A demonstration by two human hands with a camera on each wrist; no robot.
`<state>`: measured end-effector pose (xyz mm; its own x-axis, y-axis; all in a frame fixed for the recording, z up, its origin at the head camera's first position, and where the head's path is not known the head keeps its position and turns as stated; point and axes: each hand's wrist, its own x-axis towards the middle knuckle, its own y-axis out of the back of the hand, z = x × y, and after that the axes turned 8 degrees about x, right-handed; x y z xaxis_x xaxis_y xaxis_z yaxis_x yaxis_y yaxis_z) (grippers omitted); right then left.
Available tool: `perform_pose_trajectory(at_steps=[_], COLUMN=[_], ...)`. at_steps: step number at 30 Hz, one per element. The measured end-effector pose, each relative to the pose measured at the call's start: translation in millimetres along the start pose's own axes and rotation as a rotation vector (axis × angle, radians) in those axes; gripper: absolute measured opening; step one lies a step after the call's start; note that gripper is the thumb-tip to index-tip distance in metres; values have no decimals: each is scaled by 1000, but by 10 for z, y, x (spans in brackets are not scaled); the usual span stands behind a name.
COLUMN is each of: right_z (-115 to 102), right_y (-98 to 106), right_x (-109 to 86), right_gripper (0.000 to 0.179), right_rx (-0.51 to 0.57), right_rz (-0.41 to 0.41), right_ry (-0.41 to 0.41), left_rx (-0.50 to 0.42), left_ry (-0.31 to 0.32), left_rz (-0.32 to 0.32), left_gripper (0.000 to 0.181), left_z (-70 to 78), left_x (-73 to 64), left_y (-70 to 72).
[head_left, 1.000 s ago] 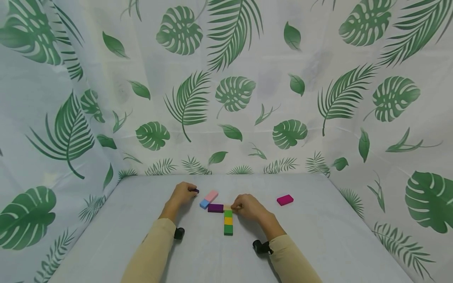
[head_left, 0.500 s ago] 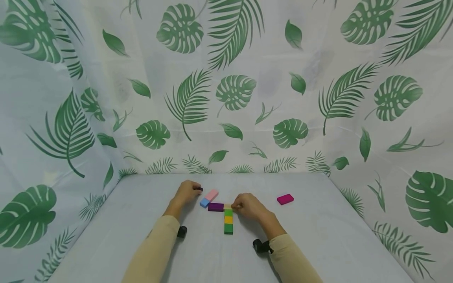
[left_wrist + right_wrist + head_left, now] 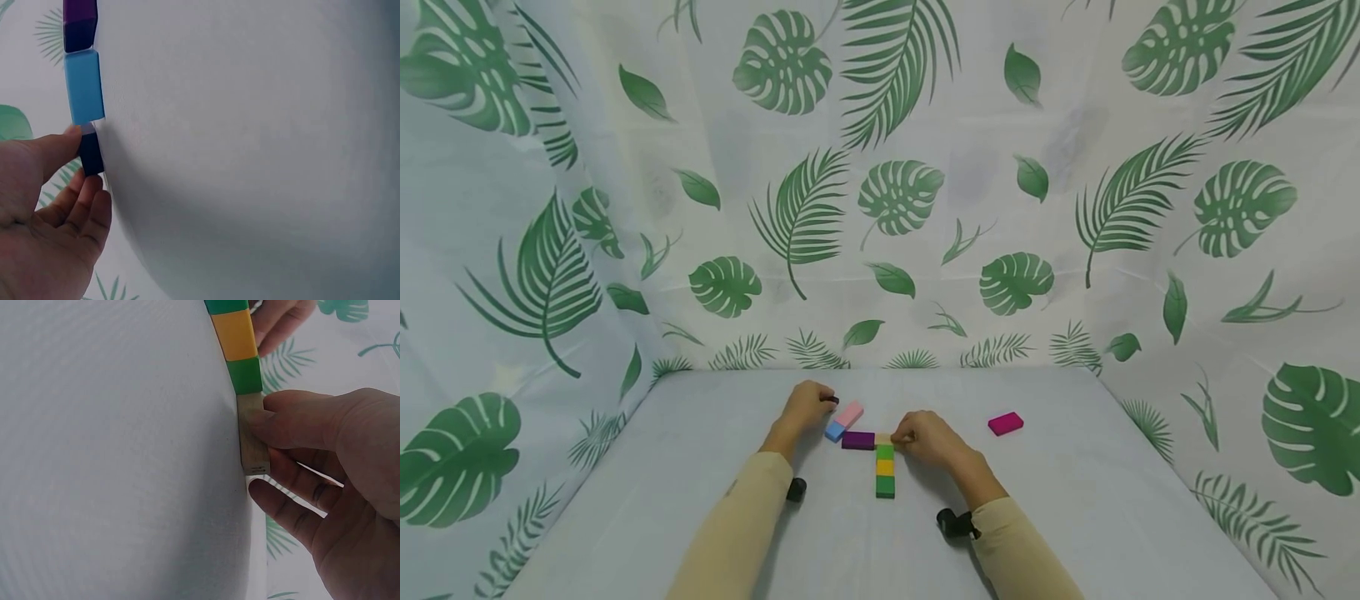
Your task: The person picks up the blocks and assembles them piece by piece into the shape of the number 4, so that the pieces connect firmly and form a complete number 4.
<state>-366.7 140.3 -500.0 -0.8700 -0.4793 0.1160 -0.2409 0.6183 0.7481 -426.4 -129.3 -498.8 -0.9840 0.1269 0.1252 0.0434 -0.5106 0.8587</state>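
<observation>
Block of dark colour (image 3: 92, 155) is pinched by the left hand (image 3: 806, 403); wooden block (image 3: 252, 453), abutted by a green block (image 3: 245, 376), is gripped by the right hand (image 3: 928, 437).

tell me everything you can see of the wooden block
The wooden block is a pale bar with visible grain and small dark marks on one end face. It lies on the table, held by the right hand. The light green block abuts its near side; the purple block sits at its left.

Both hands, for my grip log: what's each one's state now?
Left hand: pinching a dark rectangular block.
Right hand: pinching a plain wooden rectangular block.
</observation>
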Motion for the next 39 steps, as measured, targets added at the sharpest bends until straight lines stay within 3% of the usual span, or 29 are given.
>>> perform_pose_trajectory(at_steps=[29,39], right_z=[-35,-18], right_y=[11,3], right_x=[-51,-37], right_gripper=[14,14], right_rx=[-15,-13], right_rz=[19,15], right_ry=[57,55], left_rx=[-40,-113], left_ry=[4,33], left_rz=[20,19], left_gripper=[27,29], left_z=[174,183], left_x=[121,156], left_y=[-128,-166])
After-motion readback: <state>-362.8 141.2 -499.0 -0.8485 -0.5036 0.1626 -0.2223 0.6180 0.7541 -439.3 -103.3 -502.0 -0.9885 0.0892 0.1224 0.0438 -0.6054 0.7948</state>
